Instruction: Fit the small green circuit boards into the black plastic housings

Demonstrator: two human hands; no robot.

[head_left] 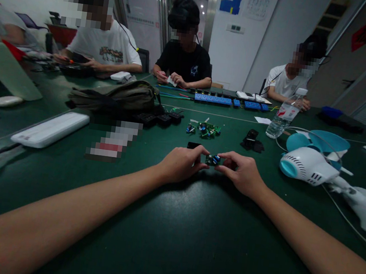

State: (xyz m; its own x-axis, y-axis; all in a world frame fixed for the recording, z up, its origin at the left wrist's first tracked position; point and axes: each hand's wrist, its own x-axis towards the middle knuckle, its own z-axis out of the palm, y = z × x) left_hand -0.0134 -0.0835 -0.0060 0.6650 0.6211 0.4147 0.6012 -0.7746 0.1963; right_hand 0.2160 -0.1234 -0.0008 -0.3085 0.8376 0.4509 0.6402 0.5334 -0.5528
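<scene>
A small green circuit board [212, 160] with blue and dark parts on it is held just above the table in front of me. My left hand [184, 162] pinches its left edge between thumb and fingertips. On the opposite edge, my right hand [242, 171] grips it the same way. Beyond my fingers lies a loose pile of similar green circuit boards [206, 129]. Black plastic pieces [252, 141] sit to the right of that pile. A small black piece [194, 146] shows just behind my left hand.
To the right are a white and blue fan [310, 165] and a water bottle [287, 114]. A dark bag [117, 97], black boxes [158, 119] and a white power bank [51, 128] lie to the left. Blue terminal strips [213, 99] line the far side, where several people sit.
</scene>
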